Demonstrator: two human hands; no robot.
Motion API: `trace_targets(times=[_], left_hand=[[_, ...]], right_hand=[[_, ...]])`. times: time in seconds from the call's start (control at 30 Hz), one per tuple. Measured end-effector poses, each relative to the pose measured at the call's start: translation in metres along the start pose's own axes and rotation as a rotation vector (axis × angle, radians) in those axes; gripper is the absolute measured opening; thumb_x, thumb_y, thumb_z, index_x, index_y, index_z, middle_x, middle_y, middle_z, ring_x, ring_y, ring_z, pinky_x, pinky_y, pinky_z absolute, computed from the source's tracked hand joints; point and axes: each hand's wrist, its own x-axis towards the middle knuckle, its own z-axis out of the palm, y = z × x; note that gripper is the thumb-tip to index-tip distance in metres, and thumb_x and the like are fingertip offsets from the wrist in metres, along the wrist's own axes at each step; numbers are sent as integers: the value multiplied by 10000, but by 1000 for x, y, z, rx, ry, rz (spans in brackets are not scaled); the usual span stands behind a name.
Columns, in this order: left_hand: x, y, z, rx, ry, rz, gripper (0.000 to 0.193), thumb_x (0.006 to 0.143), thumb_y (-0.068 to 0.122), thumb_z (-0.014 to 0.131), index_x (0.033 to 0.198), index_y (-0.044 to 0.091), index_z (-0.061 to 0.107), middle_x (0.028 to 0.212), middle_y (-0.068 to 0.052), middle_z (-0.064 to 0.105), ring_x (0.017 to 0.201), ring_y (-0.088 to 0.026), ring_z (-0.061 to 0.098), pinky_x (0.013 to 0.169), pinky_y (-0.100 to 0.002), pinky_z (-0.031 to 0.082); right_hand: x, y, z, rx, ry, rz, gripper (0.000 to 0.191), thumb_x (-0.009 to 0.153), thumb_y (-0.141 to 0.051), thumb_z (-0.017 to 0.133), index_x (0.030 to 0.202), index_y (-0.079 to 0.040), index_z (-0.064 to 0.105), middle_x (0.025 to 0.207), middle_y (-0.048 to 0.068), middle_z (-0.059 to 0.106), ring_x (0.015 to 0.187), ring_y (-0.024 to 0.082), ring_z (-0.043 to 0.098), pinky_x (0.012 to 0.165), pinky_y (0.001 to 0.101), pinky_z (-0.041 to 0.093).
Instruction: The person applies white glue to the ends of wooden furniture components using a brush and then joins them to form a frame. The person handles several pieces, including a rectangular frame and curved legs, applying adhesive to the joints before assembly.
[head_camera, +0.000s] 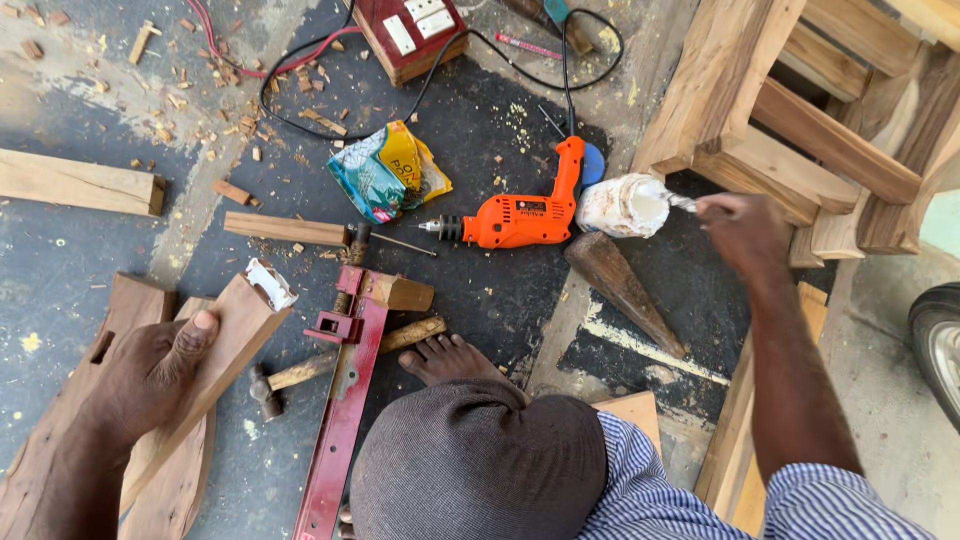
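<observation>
glue-tipped brown wooden piece (225, 345) is clasped in the left hand (150, 375), tilted above the floor. right hand (742, 232) is pinched on a thin stick (683, 203) dipped in the white glue pot (625, 205); gluing appears underway, with glue seemingly loaded for spreading.

I see a tapered wooden piece (215, 355) with white glue on its raised end, tilted, and a glue-smeared white container (622, 206) lying beside the orange drill.

One orange drill (520, 218), one hammer (330, 362), one glue pot (622, 205), one red clamp (340, 410)
</observation>
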Motion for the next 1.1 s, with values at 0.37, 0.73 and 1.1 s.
trace_targets(times=[0.37, 0.73, 1.1], left_hand=[[-2, 28, -5, -175, 53, 257, 747, 978, 678, 442, 747, 1, 653, 611, -71, 611, 598, -191, 568, 581, -433, 467], [-11, 59, -34, -268, 53, 420, 804, 973, 780, 361, 597, 70, 360, 574, -2, 271, 544, -130, 272, 468, -424, 260], [-12, 59, -40, -298, 69, 366, 793, 938, 801, 340, 581, 116, 517, 529, 34, 370, 512, -107, 366, 453, -399, 320]], right_hand=[[-62, -3, 10, 1383, -425, 126, 133, 1061, -73, 683, 1099, 52, 710, 927, 126, 687, 800, 184, 620, 685, 302, 484], [-103, -341, 105, 1472, -859, -498, 230, 1007, -72, 735, 1202, 51, 733, 1017, 165, 714, 838, 195, 594, 722, 327, 478], [-112, -353, 117, 1357, -588, -777, 267, 975, 20, 730, 1242, 18, 733, 1176, 148, 717, 929, 147, 653, 791, 269, 554]])
